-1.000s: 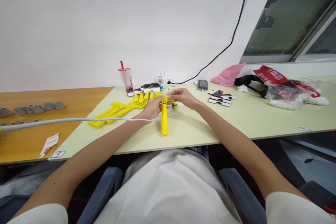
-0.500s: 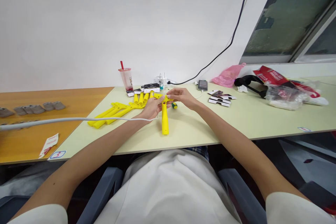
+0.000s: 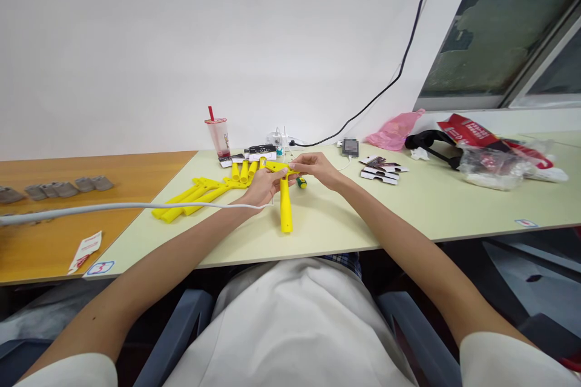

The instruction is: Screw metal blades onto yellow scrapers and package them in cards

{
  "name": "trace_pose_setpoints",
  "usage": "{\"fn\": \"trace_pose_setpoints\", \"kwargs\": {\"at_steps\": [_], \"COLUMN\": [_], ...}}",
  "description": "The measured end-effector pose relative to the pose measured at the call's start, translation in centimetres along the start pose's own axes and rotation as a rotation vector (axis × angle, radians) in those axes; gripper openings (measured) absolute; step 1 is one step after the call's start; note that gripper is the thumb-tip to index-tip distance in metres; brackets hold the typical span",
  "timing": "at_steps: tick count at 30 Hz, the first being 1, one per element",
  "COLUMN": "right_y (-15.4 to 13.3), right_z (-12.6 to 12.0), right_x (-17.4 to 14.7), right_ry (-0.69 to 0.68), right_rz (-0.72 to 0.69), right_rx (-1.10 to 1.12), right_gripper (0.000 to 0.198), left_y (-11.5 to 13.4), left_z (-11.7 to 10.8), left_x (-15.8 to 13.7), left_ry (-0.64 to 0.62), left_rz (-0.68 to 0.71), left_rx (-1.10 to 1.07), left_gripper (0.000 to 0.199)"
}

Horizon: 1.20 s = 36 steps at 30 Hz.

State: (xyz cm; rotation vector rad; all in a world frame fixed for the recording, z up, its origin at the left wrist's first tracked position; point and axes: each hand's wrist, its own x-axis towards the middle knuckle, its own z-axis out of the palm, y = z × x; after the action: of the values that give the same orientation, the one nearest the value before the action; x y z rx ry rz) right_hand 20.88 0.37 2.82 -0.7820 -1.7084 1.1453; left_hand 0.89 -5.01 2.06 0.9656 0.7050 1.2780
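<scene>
Wall (image 3: 181, 42) and pale table (image 3: 345, 230): plain white behind, light work surface in front, butted on the left against a wooden table (image 3: 140, 172).
Yellow T-shaped piece (image 3: 285, 211): at the near middle of the pale table, handle pointing near, crosspiece far, perhaps turned so to bring the crosspiece within reach of both hands; cannot tell if lifted or resting.
Left hand (image 3: 263, 187): grasping the crosspiece on its left side by the neck, thumb on top, seemingly to keep it from turning.
Right hand (image 3: 316, 167): pinching at the right end of the crosspiece with bent fingertips, likely for fine control; anything small between them, cannot tell.
Green-and-yellow object (image 3: 301, 182): lying just beneath the right hand, probably left close for easy reach.
Yellow pile (image 3: 190, 201): spread left of the left hand, handles slanting near and left, apparently kept out of the working space.
Yellow tubes (image 3: 244, 170): side by side beyond the left hand.
Cup (image 3: 219, 138): far left, upright by the wall, perhaps for safety from elbows.
Cards (image 3: 380, 175): loosely stacked, right of the right hand, well apart.
</scene>
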Motion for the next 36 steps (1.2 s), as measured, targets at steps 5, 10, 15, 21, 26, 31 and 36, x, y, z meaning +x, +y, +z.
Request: {"fn": "trace_pose_setpoints", "kwargs": {"at_steps": [5, 10, 15, 21, 26, 31, 36], "right_y": [0.01, 0.20, 0.31, 0.33, 0.26, 0.11, 0.07], "right_z": [0.05, 0.07, -0.10, -0.17, -0.10, -0.02, 0.00], "right_x": [0.05, 0.21, 0.40, 0.43, 0.43, 0.38, 0.32], "right_ry": [0.037, 0.046, 0.047, 0.058, 0.074, 0.098, 0.106], "right_rz": [-0.013, 0.010, 0.025, 0.033, 0.034, 0.007, 0.002], "right_rx": [-0.010, 0.023, 0.052, 0.063, 0.067, 0.078, 0.095], "right_gripper": [0.048, 0.050, 0.046, 0.044, 0.044, 0.044, 0.043], "left_y": [-0.32, -0.23, 0.00, 0.18, 0.24, 0.26, 0.29], "left_z": [-0.38, -0.30, -0.10, -0.01, -0.03, -0.11, -0.04], "left_x": [0.28, 0.22, 0.06, -0.03, -0.09, -0.06, -0.08], "left_ry": [-0.018, -0.019, -0.027, -0.032, -0.033, -0.044, -0.045], "left_rz": [0.001, -0.010, -0.013, -0.022, -0.022, -0.029, -0.025], "left_rx": [-0.023, -0.026, 0.004, 0.034, 0.032, 0.018, 0.025], "left_gripper": [0.013, 0.011, 0.012, 0.011, 0.013, 0.016, 0.012]}}
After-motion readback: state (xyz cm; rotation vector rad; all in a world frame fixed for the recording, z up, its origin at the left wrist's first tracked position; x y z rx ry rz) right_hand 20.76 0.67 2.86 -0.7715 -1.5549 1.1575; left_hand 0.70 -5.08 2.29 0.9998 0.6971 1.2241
